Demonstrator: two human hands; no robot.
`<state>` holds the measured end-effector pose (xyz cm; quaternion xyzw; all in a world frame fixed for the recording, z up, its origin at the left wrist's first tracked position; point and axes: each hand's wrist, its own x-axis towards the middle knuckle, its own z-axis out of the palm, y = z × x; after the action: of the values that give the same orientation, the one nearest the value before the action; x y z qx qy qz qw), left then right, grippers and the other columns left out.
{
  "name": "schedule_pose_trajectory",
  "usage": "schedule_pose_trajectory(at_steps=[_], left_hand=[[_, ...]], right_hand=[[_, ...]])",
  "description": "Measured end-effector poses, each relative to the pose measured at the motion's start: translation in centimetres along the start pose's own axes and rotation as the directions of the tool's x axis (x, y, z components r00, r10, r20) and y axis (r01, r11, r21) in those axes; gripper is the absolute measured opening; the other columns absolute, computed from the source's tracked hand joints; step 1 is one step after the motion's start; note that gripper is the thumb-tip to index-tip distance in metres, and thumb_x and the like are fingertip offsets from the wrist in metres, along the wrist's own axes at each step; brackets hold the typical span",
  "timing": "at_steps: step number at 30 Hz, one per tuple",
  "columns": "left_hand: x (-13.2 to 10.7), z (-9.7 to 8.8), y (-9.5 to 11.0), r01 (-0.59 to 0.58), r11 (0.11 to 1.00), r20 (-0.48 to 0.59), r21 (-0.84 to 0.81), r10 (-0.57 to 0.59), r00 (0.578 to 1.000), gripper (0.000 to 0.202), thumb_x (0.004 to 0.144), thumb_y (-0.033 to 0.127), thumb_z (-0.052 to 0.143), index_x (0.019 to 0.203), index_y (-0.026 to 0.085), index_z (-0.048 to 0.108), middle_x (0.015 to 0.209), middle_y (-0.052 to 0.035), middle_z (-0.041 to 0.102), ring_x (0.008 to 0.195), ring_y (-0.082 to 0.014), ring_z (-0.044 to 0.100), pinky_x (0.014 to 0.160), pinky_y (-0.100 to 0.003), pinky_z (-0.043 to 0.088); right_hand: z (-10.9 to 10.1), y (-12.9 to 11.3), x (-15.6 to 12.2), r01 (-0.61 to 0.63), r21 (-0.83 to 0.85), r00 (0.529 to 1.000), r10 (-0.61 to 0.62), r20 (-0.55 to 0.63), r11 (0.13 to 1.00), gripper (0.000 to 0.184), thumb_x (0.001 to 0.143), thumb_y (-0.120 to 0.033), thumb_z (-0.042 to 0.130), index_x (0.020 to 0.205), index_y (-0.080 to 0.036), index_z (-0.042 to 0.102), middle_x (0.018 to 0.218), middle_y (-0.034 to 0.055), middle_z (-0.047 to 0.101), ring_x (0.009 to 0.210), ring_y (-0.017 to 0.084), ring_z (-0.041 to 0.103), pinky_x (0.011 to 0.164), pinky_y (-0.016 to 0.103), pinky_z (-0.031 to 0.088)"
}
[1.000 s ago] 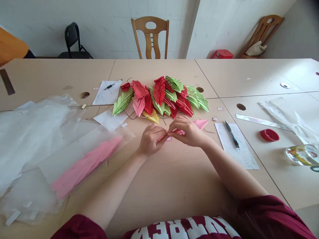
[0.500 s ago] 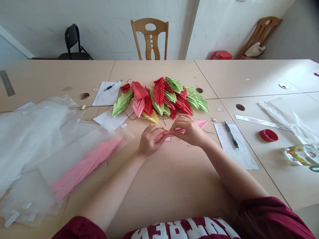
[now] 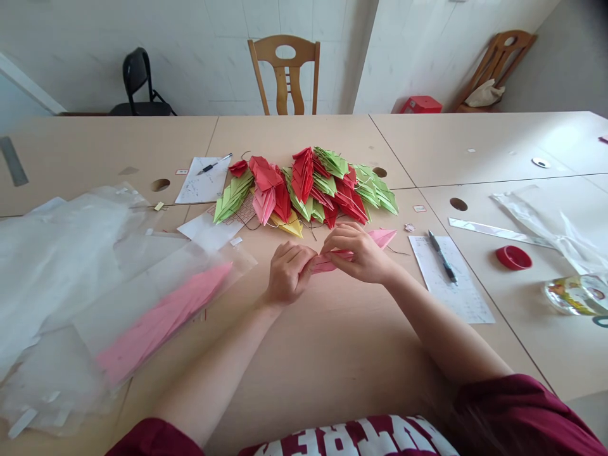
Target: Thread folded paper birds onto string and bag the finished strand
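Between my two hands is a strip of folded pink paper (image 3: 324, 264), its middle showing in the gap. My left hand (image 3: 291, 271) is closed on its left end. My right hand (image 3: 355, 252) pinches it farther right, fingers bent over the top. Another pink folded paper piece (image 3: 382, 237) lies just beyond my right hand, partly hidden by it. Behind both hands rests a heap of folded red paper pieces (image 3: 303, 174) and green paper pieces (image 3: 375, 188), with a yellow piece (image 3: 289, 223) at its front and thin dark strings about it.
At left lie clear plastic bags (image 3: 80, 247), one with pink paper (image 3: 164, 316) inside. A written sheet (image 3: 456, 301) with a pen (image 3: 441, 255) is at right, beside a red tape ring (image 3: 513, 258) and a clear container (image 3: 574, 295). Another sheet (image 3: 199, 183) lies at back left.
The pink strip has turned so more of its flat side shows between my hands. My left hand has rolled slightly and its fingers are curled tighter. My right hand has barely moved.
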<state>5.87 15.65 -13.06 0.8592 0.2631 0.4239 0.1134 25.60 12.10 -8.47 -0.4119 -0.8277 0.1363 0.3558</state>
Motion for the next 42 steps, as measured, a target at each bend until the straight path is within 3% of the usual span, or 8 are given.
schedule_pose_trajectory(at_steps=[11, 14, 18, 24, 31, 36, 42], left_hand=[[0.1, -0.4, 0.2, 0.051, 0.997, -0.045, -0.061, -0.054, 0.998, 0.017, 0.094, 0.023, 0.046, 0.083, 0.02, 0.059, 0.075, -0.0037, 0.065, 0.075, -0.0187, 0.054, 0.073, -0.034, 0.043], [0.0, -0.5, 0.0, 0.052, 0.995, -0.062, -0.084, -0.057, 0.996, 0.016, 0.095, 0.022, 0.045, 0.088, 0.02, 0.059, 0.081, -0.0046, 0.066, 0.08, -0.0185, 0.056, 0.076, -0.034, 0.045], [0.0, -0.7, -0.3, 0.049, 0.994, -0.12, -0.098, -0.061, 0.991, 0.017, 0.095, 0.02, 0.043, 0.092, 0.02, 0.06, 0.084, -0.0052, 0.066, 0.081, -0.0183, 0.056, 0.076, -0.034, 0.046], [-0.1, -0.4, -0.4, 0.034, 0.995, -0.071, -0.098, -0.041, 0.997, 0.009, 0.089, 0.021, 0.058, 0.097, 0.021, 0.062, 0.087, -0.0033, 0.069, 0.082, -0.018, 0.06, 0.078, -0.034, 0.047], [0.1, -0.2, -0.5, 0.059, 0.994, -0.121, -0.091, -0.07, 0.99, 0.002, 0.085, 0.019, 0.062, 0.087, 0.019, 0.062, 0.079, -0.0019, 0.067, 0.075, -0.0162, 0.058, 0.073, -0.031, 0.046], [0.7, -0.1, 0.7, 0.113, 0.985, -0.07, -0.128, -0.123, 0.99, 0.003, 0.086, 0.022, 0.062, 0.088, 0.02, 0.063, 0.08, -0.0019, 0.068, 0.076, -0.0163, 0.057, 0.074, -0.031, 0.046], [1.3, -0.5, 1.3, 0.106, 0.988, -0.016, -0.112, -0.108, 0.994, 0.003, 0.084, 0.023, 0.064, 0.082, 0.02, 0.064, 0.078, -0.0014, 0.069, 0.078, -0.0174, 0.058, 0.076, -0.032, 0.047]], right_hand=[[-1.1, 0.7, -0.1, -0.026, 0.086, 0.999, 0.028, -0.023, 0.996, 0.011, 0.086, -0.013, 0.054, 0.081, -0.021, 0.061, 0.082, 0.0025, 0.066, 0.077, 0.018, 0.057, 0.08, 0.038, 0.045], [-1.2, 0.7, -0.1, -0.083, 0.086, 0.997, 0.082, 0.01, 0.993, 0.004, 0.086, -0.02, 0.06, 0.083, -0.02, 0.062, 0.083, 0.0034, 0.066, 0.076, 0.017, 0.056, 0.073, 0.034, 0.046], [-1.6, 0.6, -0.2, -0.124, 0.056, 0.992, 0.124, 0.001, 0.991, 0.01, 0.087, -0.028, 0.063, 0.082, -0.02, 0.064, 0.08, 0.0034, 0.065, 0.074, 0.016, 0.056, 0.067, 0.031, 0.045], [-1.7, 0.5, -0.2, -0.163, 0.027, 0.987, 0.163, -0.01, 0.986, 0.009, 0.088, -0.026, 0.063, 0.081, -0.02, 0.066, 0.078, 0.0023, 0.066, 0.071, 0.015, 0.057, 0.064, 0.028, 0.045], [-2.5, 0.2, -0.2, -0.221, 0.079, 0.973, 0.226, -0.055, 0.972, 0.007, 0.088, -0.023, 0.061, 0.085, -0.021, 0.067, 0.082, 0.0016, 0.066, 0.073, 0.014, 0.06, 0.064, 0.027, 0.047], [-1.6, 0.0, -0.2, -0.178, 0.075, 0.984, 0.18, -0.014, 0.981, 0.009, 0.089, -0.023, 0.059, 0.082, -0.02, 0.064, 0.081, 0.0028, 0.066, 0.072, 0.015, 0.059, 0.065, 0.028, 0.047], [-0.6, 0.0, -0.2, -0.087, -0.008, 0.996, 0.087, 0.014, 0.996, 0.011, 0.092, -0.021, 0.054, 0.083, -0.019, 0.06, 0.085, 0.0047, 0.066, 0.077, 0.017, 0.058, 0.072, 0.032, 0.046]])
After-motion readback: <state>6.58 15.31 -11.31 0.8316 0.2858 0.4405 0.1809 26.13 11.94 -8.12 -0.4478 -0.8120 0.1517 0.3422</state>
